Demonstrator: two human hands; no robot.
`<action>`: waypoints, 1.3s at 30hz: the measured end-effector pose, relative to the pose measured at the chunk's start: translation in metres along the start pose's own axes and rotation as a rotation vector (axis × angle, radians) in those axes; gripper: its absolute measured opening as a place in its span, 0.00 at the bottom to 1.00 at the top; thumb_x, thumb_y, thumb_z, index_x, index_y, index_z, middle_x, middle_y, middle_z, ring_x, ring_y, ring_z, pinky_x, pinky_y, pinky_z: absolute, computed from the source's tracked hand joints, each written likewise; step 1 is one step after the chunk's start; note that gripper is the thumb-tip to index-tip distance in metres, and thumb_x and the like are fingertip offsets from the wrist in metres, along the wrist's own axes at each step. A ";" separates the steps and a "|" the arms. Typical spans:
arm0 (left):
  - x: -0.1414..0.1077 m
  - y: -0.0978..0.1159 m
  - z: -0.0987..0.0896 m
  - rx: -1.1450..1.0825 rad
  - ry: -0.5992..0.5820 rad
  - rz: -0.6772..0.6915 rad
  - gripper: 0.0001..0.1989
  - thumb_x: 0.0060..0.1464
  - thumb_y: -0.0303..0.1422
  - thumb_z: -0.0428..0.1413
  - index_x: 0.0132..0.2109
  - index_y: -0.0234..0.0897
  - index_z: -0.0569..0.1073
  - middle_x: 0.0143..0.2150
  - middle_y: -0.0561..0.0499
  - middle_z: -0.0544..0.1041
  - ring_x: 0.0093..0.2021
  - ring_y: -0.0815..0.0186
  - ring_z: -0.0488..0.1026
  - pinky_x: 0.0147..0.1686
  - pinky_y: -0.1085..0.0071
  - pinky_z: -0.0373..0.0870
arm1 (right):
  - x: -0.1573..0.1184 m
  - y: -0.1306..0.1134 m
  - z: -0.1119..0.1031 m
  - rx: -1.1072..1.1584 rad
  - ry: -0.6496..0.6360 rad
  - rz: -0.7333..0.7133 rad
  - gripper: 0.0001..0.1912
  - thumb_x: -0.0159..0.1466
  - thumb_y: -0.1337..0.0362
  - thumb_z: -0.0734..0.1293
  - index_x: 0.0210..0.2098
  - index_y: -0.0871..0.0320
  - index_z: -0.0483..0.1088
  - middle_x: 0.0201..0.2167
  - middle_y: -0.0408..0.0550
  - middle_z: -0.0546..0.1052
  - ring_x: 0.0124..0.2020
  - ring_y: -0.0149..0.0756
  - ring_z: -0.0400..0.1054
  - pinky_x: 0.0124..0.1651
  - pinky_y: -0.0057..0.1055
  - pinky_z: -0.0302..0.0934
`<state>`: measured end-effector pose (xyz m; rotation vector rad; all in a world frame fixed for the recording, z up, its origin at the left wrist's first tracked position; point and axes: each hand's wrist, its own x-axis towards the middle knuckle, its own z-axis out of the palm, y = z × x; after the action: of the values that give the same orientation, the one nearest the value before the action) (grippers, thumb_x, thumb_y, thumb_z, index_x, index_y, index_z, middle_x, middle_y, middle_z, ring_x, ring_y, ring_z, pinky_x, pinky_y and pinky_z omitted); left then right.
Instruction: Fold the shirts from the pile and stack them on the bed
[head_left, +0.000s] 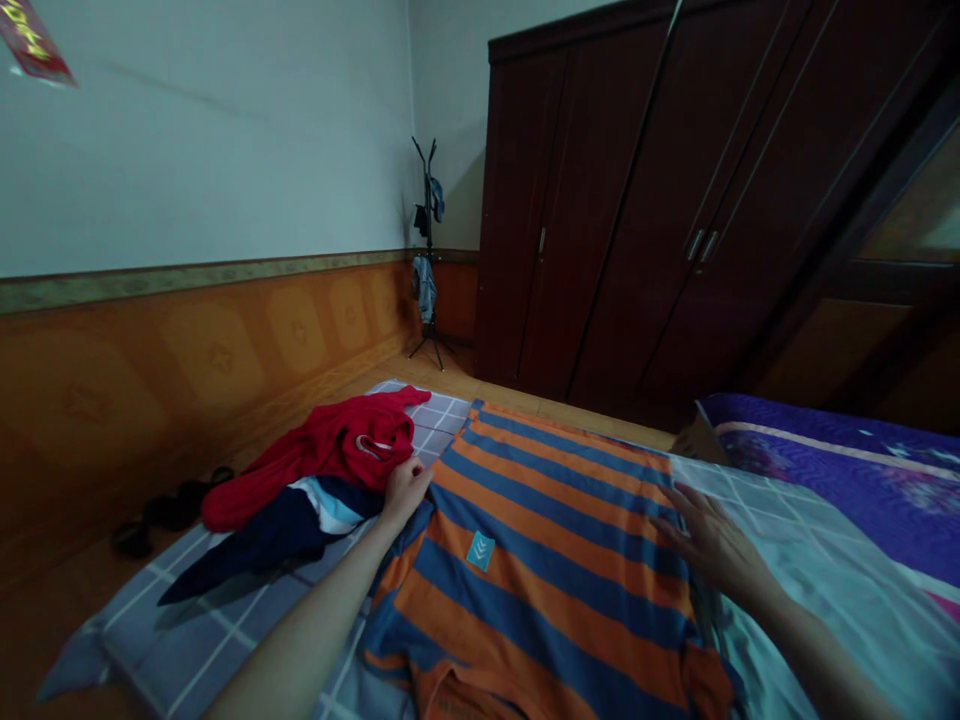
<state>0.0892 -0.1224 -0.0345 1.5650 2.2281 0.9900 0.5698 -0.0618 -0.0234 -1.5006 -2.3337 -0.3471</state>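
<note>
An orange and blue striped shirt (532,550) lies spread flat, its collar nearest me and a small teal label (481,551) on its front. My left hand (405,492) rests at the shirt's left edge, fingers curled, right beside a crumpled red garment (330,455). My right hand (712,545) lies on the shirt's right edge with its fingers spread and nothing in them. A dark navy garment with white and pale blue bands (262,535) lies left of my left forearm, partly under the red one.
A grey checked cloth (199,625) lies under the garments, with pale checked bedding (817,560) and a purple quilt (832,470) to the right. Dark sandals (169,510) sit by the panelled wall. A coat stand (429,250) and dark wardrobe (600,220) stand beyond.
</note>
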 end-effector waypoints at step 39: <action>0.039 0.014 -0.005 0.331 -0.342 0.425 0.21 0.63 0.37 0.42 0.58 0.34 0.66 0.59 0.42 0.67 0.60 0.59 0.62 0.60 0.61 0.54 | -0.052 0.026 0.034 -0.170 0.236 -0.401 0.16 0.60 0.68 0.58 0.39 0.54 0.76 0.45 0.57 0.73 0.53 0.55 0.62 0.47 0.49 0.63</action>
<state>0.0812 -0.0867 -0.0152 2.2218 1.9300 0.3973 0.6078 -0.0815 -0.0750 -0.9797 -2.4449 -0.7950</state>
